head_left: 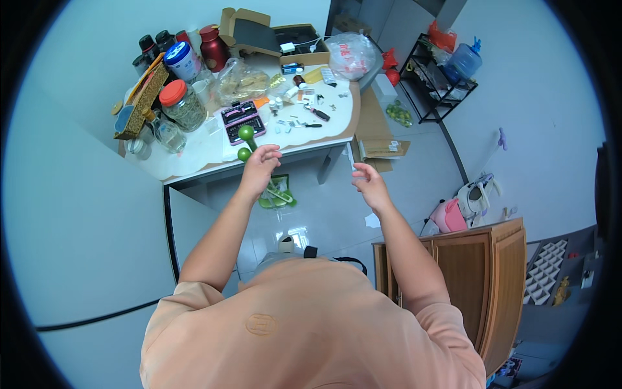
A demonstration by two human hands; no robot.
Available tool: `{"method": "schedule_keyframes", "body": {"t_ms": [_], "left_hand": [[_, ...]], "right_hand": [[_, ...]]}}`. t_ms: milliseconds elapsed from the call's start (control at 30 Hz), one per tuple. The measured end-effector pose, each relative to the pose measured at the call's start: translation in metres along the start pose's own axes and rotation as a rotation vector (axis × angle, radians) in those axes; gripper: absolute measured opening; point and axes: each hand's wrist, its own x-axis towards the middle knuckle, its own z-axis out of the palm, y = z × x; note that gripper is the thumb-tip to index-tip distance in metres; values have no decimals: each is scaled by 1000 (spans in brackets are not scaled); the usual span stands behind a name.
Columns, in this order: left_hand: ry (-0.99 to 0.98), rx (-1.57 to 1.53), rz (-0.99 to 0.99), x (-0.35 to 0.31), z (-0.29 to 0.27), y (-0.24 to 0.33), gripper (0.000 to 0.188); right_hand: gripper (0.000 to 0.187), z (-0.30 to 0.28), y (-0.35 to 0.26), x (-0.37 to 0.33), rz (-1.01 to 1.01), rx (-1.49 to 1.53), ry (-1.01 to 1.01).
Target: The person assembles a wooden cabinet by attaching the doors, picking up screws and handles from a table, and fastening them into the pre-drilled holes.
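Tool with green balls (246,133) is held by the left hand (260,166) near the table (337,128), best kept clear of its edge; nothing is gripped by the right hand (371,185).

A glossy green tool with two round balls on a short green stem (246,133) sits left of centre, in the upper half of the frame. It tilts, one ball above the other, both toward the left. Its stem slants down and right into the left hand (260,167), whose fingers hide the rest.
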Motion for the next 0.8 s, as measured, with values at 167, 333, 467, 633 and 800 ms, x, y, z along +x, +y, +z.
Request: {"method": "schedule_keyframes", "body": {"t_ms": [167, 333, 467, 633, 800], "left_hand": [[80, 77, 178, 20, -74, 46, 21], [135, 183, 197, 63, -97, 51, 19], [92, 333, 172, 99, -88, 57, 19], [162, 674, 162, 136, -58, 63, 31], [162, 895, 149, 170, -22, 38, 58]], "right_hand": [[38, 69, -35, 60, 50, 34, -114], [36, 88, -39, 108, 6, -99, -165], [37, 84, -35, 144, -14, -198, -192], [40, 74, -26, 187, 8, -162, -237], [53, 59, -16, 245, -8, -245, -294]]}}
